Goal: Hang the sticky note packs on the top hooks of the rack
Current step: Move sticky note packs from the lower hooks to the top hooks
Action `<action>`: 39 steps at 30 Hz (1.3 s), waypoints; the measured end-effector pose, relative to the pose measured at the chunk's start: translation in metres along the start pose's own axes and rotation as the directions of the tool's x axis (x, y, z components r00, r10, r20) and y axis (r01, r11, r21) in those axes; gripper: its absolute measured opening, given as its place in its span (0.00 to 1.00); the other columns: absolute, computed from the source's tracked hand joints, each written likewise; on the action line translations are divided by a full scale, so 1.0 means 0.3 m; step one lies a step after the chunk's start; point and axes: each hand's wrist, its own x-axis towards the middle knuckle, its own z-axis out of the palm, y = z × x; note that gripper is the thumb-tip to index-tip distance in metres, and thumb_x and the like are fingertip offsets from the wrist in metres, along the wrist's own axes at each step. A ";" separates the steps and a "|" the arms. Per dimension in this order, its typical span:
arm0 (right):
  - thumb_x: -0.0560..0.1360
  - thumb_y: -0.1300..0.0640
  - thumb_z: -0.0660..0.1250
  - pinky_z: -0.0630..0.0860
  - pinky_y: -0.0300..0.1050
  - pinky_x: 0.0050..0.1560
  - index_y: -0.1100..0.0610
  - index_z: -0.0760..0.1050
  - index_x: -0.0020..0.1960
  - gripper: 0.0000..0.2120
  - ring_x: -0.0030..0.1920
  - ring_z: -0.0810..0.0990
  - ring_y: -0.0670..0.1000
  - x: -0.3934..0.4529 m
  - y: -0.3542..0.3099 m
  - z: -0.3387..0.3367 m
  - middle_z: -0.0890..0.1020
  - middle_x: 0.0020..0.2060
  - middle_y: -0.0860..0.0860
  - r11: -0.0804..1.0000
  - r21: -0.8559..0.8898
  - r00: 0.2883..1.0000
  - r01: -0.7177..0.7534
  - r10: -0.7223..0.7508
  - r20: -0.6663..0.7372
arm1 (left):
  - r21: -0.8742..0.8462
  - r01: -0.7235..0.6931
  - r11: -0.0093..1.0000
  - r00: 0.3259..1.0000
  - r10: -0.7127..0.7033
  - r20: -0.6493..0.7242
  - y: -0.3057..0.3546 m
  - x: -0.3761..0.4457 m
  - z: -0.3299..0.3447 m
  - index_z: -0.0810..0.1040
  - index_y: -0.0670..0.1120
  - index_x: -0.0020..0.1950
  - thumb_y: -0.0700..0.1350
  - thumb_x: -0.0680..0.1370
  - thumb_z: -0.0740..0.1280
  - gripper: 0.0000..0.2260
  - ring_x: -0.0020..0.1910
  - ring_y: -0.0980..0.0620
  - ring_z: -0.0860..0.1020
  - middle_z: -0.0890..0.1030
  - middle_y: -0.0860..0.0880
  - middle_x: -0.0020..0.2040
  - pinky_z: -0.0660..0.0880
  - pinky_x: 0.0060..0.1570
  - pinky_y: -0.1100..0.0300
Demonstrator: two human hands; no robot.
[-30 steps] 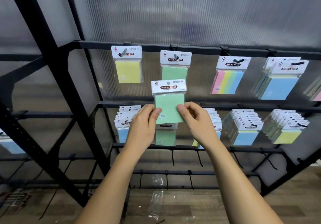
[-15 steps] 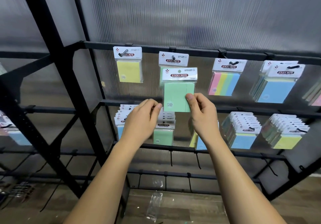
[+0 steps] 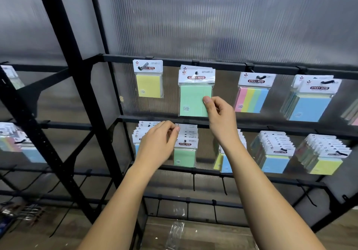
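Both your forearms reach up and forward, bare to the elbow. Your right hand (image 3: 219, 114) is raised higher than the left, thumb extended and pressed flat, fingers curled behind in a pinch. Your left hand (image 3: 157, 145) sits lower and to the left, back of hand toward you, fingers bent, thumb meeting fingertips.

A green sticky note pack (image 3: 193, 98) is hung on the second top hook (image 3: 196, 73) of the black rack (image 3: 222, 66), in front of another pack; its lower right edge is pinched by the right hand (image 3: 219, 114); the left hand (image 3: 158, 145) is held lower, fingers curled, before the stacked packs (image 3: 185, 149) of the middle row; a yellow pack (image 3: 149, 85) is hung to the left, a multicoloured pack (image 3: 252, 96) to the right.
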 end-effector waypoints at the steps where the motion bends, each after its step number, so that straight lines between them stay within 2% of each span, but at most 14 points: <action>1: 0.82 0.50 0.63 0.61 0.41 0.33 0.64 0.73 0.41 0.19 0.32 0.65 0.44 0.001 0.003 0.003 0.71 0.32 0.54 1.000 -0.004 1.000 -0.008 0.008 0.005 | -0.005 0.002 1.000 1.000 -0.002 0.000 -0.002 -0.001 0.000 0.76 0.49 0.46 0.51 0.82 0.61 0.09 0.36 0.59 0.71 0.72 0.59 0.35 0.66 0.36 0.58; 8: 0.83 0.49 0.62 0.61 0.39 0.32 0.63 0.74 0.41 0.20 0.33 0.66 0.44 0.014 0.016 0.014 0.72 0.33 0.54 1.000 -0.007 1.000 -0.026 0.026 0.007 | -0.010 0.020 1.000 1.000 -0.020 0.008 -0.015 -0.010 0.008 0.76 0.50 0.46 0.51 0.82 0.61 0.09 0.37 0.62 0.72 0.74 0.58 0.38 0.65 0.39 0.57; 11: 0.83 0.48 0.61 0.61 0.39 0.32 0.64 0.75 0.42 0.20 0.33 0.67 0.45 0.029 0.026 0.021 0.73 0.33 0.57 0.999 -0.004 0.999 -0.035 0.035 0.005 | -0.011 0.026 1.000 1.000 -0.026 0.013 -0.022 -0.006 0.010 0.76 0.50 0.46 0.51 0.82 0.61 0.08 0.38 0.61 0.72 0.74 0.58 0.38 0.65 0.39 0.58; 14: 0.83 0.48 0.61 0.61 0.38 0.31 0.62 0.75 0.41 0.20 0.33 0.68 0.46 0.040 0.042 0.032 0.74 0.32 0.54 0.999 -0.010 0.999 -0.047 0.047 0.009 | -0.017 0.023 1.000 1.000 -0.022 0.015 -0.029 0.003 0.014 0.76 0.50 0.47 0.51 0.82 0.61 0.08 0.37 0.60 0.72 0.75 0.57 0.39 0.66 0.38 0.58; 19: 0.83 0.49 0.61 0.59 0.38 0.30 0.54 0.68 0.34 0.20 0.29 0.63 0.43 0.064 0.064 0.051 0.67 0.28 0.46 0.997 -0.030 0.998 -0.069 0.069 -0.010 | -0.017 0.021 1.000 1.000 -0.021 0.018 -0.049 0.024 0.023 0.76 0.50 0.46 0.51 0.81 0.62 0.08 0.36 0.60 0.71 0.74 0.57 0.38 0.66 0.37 0.58; 28: 0.83 0.47 0.60 0.60 0.36 0.30 0.61 0.71 0.38 0.21 0.29 0.64 0.42 0.125 0.092 0.075 0.68 0.29 0.46 0.994 -0.058 0.995 -0.095 0.093 -0.036 | -0.015 0.035 0.999 0.999 -0.035 0.041 -0.069 0.069 0.048 0.76 0.51 0.47 0.51 0.82 0.62 0.08 0.36 0.60 0.71 0.74 0.58 0.37 0.66 0.36 0.59; 32: 0.83 0.48 0.61 0.60 0.36 0.29 0.53 0.65 0.33 0.21 0.28 0.64 0.42 0.132 0.090 0.079 0.65 0.27 0.45 0.993 -0.058 0.993 -0.106 0.103 -0.059 | -0.009 0.017 1.000 0.999 -0.017 0.052 -0.071 0.075 0.062 0.76 0.52 0.47 0.52 0.81 0.61 0.08 0.38 0.56 0.71 0.76 0.57 0.40 0.69 0.38 0.57; 37: 0.82 0.46 0.62 0.63 0.32 0.30 0.55 0.73 0.36 0.19 0.29 0.67 0.40 0.093 0.109 0.070 0.72 0.29 0.47 0.990 -0.053 0.991 -0.134 0.134 -0.019 | -0.017 0.020 1.000 0.998 -0.019 0.066 -0.083 0.054 0.082 0.76 0.51 0.47 0.51 0.81 0.62 0.07 0.40 0.53 0.72 0.75 0.58 0.39 0.71 0.40 0.56; 39: 0.81 0.47 0.63 0.67 0.33 0.35 0.57 0.76 0.38 0.18 0.33 0.71 0.42 0.060 0.132 0.067 0.78 0.32 0.49 0.983 -0.060 0.985 -0.173 0.174 0.005 | -0.020 0.022 1.000 0.997 -0.021 0.077 -0.083 0.035 0.094 0.77 0.50 0.47 0.51 0.81 0.62 0.08 0.40 0.54 0.72 0.75 0.58 0.39 0.70 0.40 0.56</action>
